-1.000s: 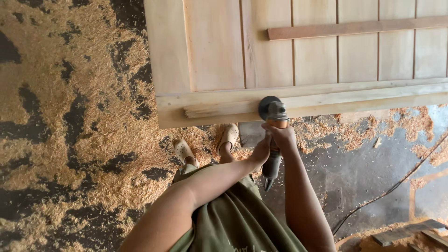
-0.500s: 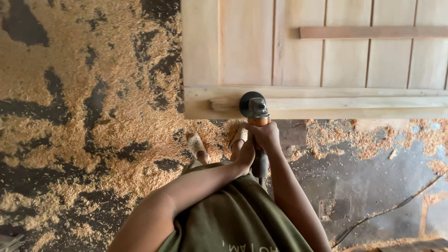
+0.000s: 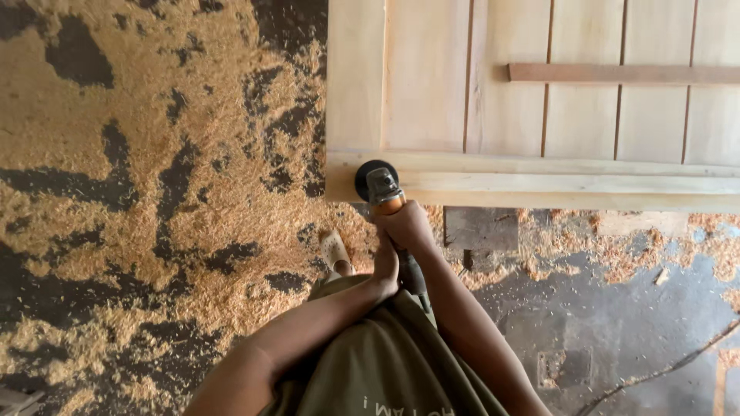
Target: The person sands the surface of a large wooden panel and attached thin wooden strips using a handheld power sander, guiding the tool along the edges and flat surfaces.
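A: What is the biggest thing near your hands?

B: The floor (image 3: 116, 192). It spreads to the left of my hands and below them, dark, with wood shavings (image 3: 193, 231) over most of it. Just above my hands is the wooden panel (image 3: 501, 100), pale, made of upright boards with 1 thin cross strip (image 3: 624, 73) far up on the right.

A: And what do you hold?

B: An angle grinder (image 3: 385, 196). My right hand (image 3: 407, 225) is closed around its orange neck, close to the head. My left hand (image 3: 385, 270) is closed around the dark rear handle, just below my right one.

A: Where is the disc?

B: Above my right hand, touching the front edge rail (image 3: 539, 185) of the panel, near its left end.

A: Anything smaller?

B: 1 pale shoe (image 3: 334, 250), just left of my left hand.
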